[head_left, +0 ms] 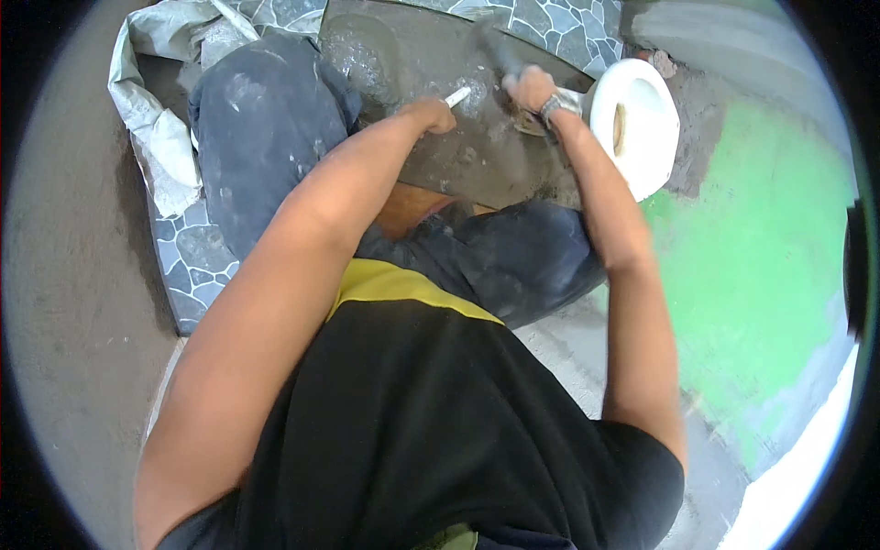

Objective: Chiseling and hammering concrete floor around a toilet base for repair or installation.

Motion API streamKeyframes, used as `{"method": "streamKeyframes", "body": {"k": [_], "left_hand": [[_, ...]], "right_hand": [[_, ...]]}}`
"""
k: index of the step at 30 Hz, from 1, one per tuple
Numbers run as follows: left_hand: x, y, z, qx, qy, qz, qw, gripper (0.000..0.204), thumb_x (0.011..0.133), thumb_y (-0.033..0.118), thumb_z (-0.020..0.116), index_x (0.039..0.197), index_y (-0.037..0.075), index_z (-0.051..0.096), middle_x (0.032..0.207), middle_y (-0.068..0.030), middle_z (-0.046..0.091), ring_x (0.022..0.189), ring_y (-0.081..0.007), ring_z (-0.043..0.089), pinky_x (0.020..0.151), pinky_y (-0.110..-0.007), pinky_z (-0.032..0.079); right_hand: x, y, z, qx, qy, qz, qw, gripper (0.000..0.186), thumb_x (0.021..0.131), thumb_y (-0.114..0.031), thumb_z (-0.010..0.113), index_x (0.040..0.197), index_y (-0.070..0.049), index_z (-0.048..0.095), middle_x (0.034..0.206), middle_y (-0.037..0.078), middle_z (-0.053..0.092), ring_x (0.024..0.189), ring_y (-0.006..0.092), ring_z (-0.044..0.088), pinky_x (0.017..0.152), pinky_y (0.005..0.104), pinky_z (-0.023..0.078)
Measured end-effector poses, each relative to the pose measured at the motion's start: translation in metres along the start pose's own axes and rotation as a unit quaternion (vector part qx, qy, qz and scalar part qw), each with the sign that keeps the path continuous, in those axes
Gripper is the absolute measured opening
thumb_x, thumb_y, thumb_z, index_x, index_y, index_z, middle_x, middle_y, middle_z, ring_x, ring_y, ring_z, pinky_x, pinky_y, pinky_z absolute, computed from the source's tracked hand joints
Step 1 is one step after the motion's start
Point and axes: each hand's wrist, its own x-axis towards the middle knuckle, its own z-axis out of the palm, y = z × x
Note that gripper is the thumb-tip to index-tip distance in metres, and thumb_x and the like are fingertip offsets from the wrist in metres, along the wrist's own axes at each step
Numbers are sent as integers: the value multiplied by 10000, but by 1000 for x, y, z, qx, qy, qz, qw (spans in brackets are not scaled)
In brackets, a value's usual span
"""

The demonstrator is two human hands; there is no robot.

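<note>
My left hand is closed around a short white stick, over a dark board smeared with wet grey paste. To its right, my right hand, with a watch on the wrist, grips a motion-blurred grey tool, perhaps a trowel, above the same board. Beside that hand stands a white oval fixture or container with a beige streak in its hollow. The board lies between my dark-trousered legs.
A crumpled pale sack lies at the left on stone-patterned tiles, beside a grey cement surface. At the right are a green-coated surface and a grey wall. More patterned tiles show beyond the board.
</note>
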Motion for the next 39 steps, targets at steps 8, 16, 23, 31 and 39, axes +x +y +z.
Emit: {"method": "streamKeyframes", "body": {"k": [8,16,23,31,39], "left_hand": [[-2,-7,-4,-3,-17,-9,1000,450,772,178,451,1157,-25,563,908,-181,649,693,-251,638,600,-378,489],[8,-5,5,9,5,23,1000,423,734,136,436,1079,-48,599,785,-174,640,648,-266,628,557,-381,476],[3,12,1,6,-7,31,999,384,759,156,440,1037,-49,608,773,-175,634,634,-259,619,555,-375,473],[-1,6,5,8,-8,13,1000,374,808,230,452,1031,-27,607,732,-157,624,588,-243,594,542,-367,466],[7,-3,6,4,-17,20,1000,344,778,177,443,991,-45,597,681,-163,602,519,-248,572,451,-389,430]], "right_hand": [[26,-32,-62,65,82,-18,994,546,795,-436,497,883,89,618,927,329,599,927,383,611,840,443,468],[27,-12,-40,-59,-130,-97,985,605,807,-467,514,949,117,592,941,340,587,933,432,590,820,452,467],[6,22,-3,-124,-123,-56,983,546,784,-435,521,900,90,617,897,315,611,896,411,613,814,449,476],[9,-8,-12,134,48,25,989,504,790,-399,502,922,71,624,947,305,604,956,434,581,856,451,466],[29,-9,-53,16,-26,-26,999,554,805,-440,517,931,93,605,962,307,600,957,396,595,846,445,467]]}}
